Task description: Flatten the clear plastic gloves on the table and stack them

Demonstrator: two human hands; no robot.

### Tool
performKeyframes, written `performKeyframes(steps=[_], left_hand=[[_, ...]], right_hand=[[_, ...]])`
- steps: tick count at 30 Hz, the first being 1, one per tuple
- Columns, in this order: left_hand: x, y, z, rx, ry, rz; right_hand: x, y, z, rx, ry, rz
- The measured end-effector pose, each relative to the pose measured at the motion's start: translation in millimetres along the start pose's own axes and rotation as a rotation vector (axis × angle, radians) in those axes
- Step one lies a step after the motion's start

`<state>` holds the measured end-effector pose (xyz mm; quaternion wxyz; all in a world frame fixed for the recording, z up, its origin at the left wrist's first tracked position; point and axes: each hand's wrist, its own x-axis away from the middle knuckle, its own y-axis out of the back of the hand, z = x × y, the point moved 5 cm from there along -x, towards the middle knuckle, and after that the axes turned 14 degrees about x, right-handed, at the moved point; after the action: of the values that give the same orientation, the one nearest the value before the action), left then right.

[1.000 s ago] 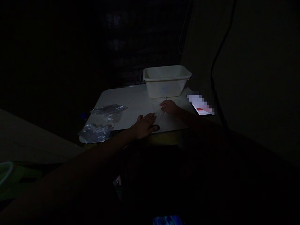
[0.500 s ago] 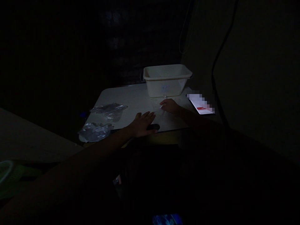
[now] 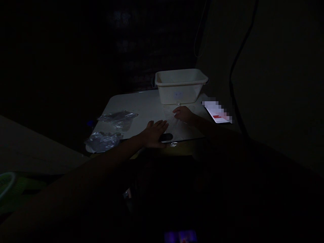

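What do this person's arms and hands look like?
The ungloved human left hand and ungloved human right hand show no clear markings. The slim left forearm looks sleeveless; the right forearm fades into shadow. It's too dark to rule out rings.

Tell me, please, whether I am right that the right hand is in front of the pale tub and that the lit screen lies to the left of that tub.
Not quite: the lit screen lies to the right of the pale tub, as the head view shows. The right hand is indeed in front of the pale tub.
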<state>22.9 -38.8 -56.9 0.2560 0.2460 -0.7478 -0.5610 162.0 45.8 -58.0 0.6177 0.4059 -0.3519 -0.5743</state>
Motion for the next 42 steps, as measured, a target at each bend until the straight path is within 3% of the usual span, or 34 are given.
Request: performKeyframes(steps=[7,12,19,21,25,27,35,42], left_hand=[[-7.4,6.9,12.6,0.097,0.109,-0.013],[-6.3,2.6,15.0,0.052,0.091,0.038],[-5.1,7.4,9.2,0.083,0.078,-0.041],[-7.0,4.9,6.0,0.081,0.069,-0.051],[-10.5,-3.3,-1.6,0.057,0.054,-0.056],[-11.3,-6.2,-5.2,0.046,0.049,-0.051],[-11.0,-10.8,-8.9,0.005,0.033,-0.037],[-3.6,-12.0,-12.8,-0.05,0.046,-0.063]], right_hand=[[-5.1,-3.2,-1.6,0.04,0.046,-0.031],[-5.8,0.7,0.5,0.114,0.111,-0.139],[2.4,15.8,0.1,0.264,0.112,-0.261],[9.1,17.0,7.4,0.362,0.183,-0.288],[20.5,1.1,26.6,0.516,0.437,-0.202],[23.0,-8.1,31.6,0.56,0.488,-0.158],[25.6,-25.1,30.4,0.605,0.499,-0.065],[28.2,-26.5,24.4,0.645,0.493,-0.076]])
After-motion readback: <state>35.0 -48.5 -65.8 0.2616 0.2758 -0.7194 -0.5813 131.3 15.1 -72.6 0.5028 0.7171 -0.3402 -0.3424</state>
